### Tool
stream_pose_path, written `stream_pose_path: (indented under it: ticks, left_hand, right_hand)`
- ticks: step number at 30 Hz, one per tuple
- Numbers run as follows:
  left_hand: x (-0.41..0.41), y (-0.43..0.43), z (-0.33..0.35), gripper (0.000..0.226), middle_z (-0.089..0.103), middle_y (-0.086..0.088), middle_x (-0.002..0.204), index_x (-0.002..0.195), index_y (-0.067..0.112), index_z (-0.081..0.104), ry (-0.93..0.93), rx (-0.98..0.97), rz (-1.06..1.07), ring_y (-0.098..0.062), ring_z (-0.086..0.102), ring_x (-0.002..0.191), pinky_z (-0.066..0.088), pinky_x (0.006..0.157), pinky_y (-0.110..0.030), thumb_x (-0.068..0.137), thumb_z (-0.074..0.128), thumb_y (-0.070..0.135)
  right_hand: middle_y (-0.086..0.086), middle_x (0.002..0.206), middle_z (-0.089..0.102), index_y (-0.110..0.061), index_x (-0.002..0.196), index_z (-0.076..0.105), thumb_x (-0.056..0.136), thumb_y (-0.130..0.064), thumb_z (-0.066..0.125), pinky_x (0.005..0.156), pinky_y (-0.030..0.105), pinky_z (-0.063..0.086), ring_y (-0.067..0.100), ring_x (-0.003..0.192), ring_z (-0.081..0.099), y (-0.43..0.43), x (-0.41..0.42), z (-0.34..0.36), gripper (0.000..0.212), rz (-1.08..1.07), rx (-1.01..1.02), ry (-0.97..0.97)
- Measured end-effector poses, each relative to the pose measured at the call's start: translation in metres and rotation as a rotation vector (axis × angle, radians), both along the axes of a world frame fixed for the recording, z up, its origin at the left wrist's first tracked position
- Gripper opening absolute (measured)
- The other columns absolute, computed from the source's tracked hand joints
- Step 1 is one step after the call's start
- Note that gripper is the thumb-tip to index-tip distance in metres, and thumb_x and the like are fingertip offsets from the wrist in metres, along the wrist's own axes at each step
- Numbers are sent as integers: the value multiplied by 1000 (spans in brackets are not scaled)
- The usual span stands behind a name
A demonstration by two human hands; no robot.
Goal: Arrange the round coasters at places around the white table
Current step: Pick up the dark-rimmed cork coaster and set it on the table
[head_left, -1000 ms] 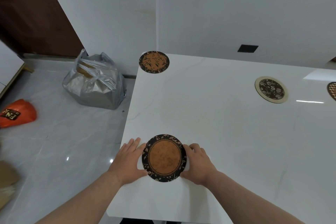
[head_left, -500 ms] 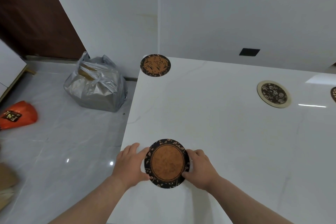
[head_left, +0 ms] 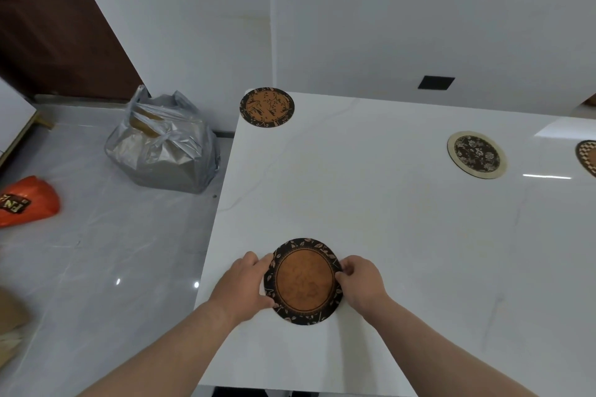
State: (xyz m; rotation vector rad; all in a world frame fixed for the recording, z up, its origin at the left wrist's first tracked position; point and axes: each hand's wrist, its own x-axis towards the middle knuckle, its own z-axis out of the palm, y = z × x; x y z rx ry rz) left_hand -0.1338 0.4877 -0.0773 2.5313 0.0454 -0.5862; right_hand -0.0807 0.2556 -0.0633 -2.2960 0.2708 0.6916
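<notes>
A round coaster with a brown centre and black leaf rim lies on the white table near its left front corner. My left hand grips its left edge and my right hand grips its right edge. A second brown and black coaster lies at the far left corner. A cream-rimmed coaster with dark flowers lies at the far right. Another coaster is cut off by the right frame edge.
On the grey floor left of the table stand a silver plastic bag and an orange bag. A white wall runs behind the table, with a dark wooden panel at the far left.
Both hands have curled their fingers around the near coaster's edges, from lying flat beside it. The coaster has stayed near the left front corner.
</notes>
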Motion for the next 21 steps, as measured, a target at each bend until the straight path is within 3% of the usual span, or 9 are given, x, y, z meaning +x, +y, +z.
stream_pose_path:
  ticks: [3, 5, 8, 12, 15, 21]
  left_hand:
    - [3, -11, 0, 87, 39, 7, 105, 146, 34, 26, -13, 13, -36, -12, 42, 100, 44, 89, -24, 74, 73, 45]
    - [3, -14, -1, 88, 39, 7, 106, 146, 33, 25, -27, 33, -50, -12, 41, 99, 44, 89, -23, 73, 73, 48]
    - [2, -12, -3, 95, 39, 6, 109, 147, 32, 22, -21, 59, -69, -13, 41, 100, 43, 90, -23, 68, 72, 51]
    - [1, -12, -4, 112, 40, 5, 116, 149, 30, 14, 10, 115, -101, -15, 42, 106, 42, 95, -26, 57, 72, 60]
    - [2, -16, -3, 117, 42, 3, 122, 150, 27, 10, 6, 163, -111, -17, 43, 109, 42, 95, -27, 57, 71, 62]
    - [2, -16, -6, 116, 44, 3, 124, 151, 28, 8, 4, 181, -104, -18, 43, 112, 39, 98, -29, 60, 69, 65]
  right_hand:
    - [-5, 73, 57, -19, 75, 53, 86, -5, 56, 56, 17, 39, 10, 66, 53, -13, 3, 2, 18, 19, -39, -30]
    - [-7, 83, 57, -23, 93, 55, 87, -8, 57, 66, 15, 43, 14, 79, 57, -19, 3, 5, 16, 85, -64, -57]
    - [1, 113, 50, -23, 128, 48, 80, -23, 64, 88, 25, 45, 23, 107, 53, -30, -1, 3, 50, 365, -149, -85]
    - [-4, 112, 40, -33, 136, 29, 64, -49, 68, 95, 29, 42, 21, 109, 44, -41, -9, -3, 83, 589, -223, -56]
    - [-4, 116, 38, -30, 145, 17, 61, -51, 69, 99, 29, 39, 21, 110, 41, -44, -12, -12, 101, 616, -241, -81]
    - [-6, 115, 40, -31, 146, 19, 60, -54, 68, 100, 29, 39, 19, 110, 40, -46, -10, -17, 102, 596, -217, -128]
